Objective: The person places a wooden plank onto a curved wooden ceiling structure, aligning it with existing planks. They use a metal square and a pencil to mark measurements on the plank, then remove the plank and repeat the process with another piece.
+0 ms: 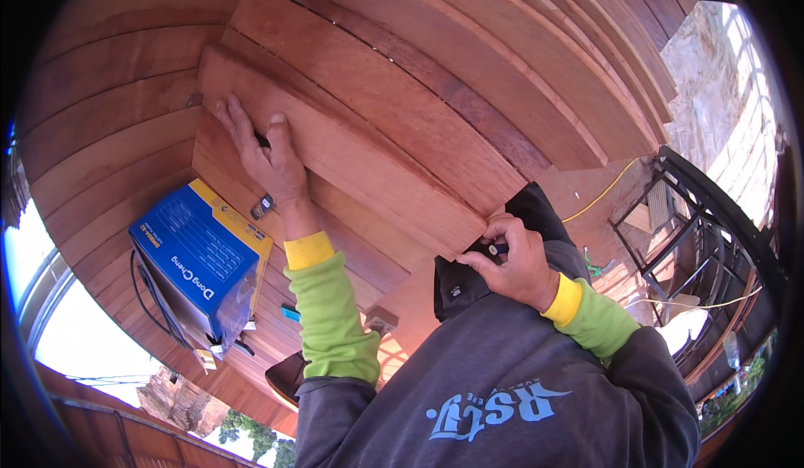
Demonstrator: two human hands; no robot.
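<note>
a blue and yellow box stands at left before slatted boards, a black cord looped along its side. to its right, a left hand lies spread and unclenched over the lower edge of a long reddish plank, which runs slantwise through the middle of the scene. a small dark gadget sits just beside the left wrist. at the plank's right end, a right hand pinches a small dark object between thumb and curled fingers. farther right, a yellow cable trails near a black metal frame.

the work appears to be close handling at the plank's end, best done with the left palm pressing evenly so the wood cannot creep, and the right hand light and square to the edge.

hard to make out, from the left: the box's underside, out of sight; the dark patch between left thumb and fingers; the plank's back face and whatever supports it; the small object, mostly covered, its kind and any contact with the wood unclear. the frame's far side fades into the view's dark rim.
</note>
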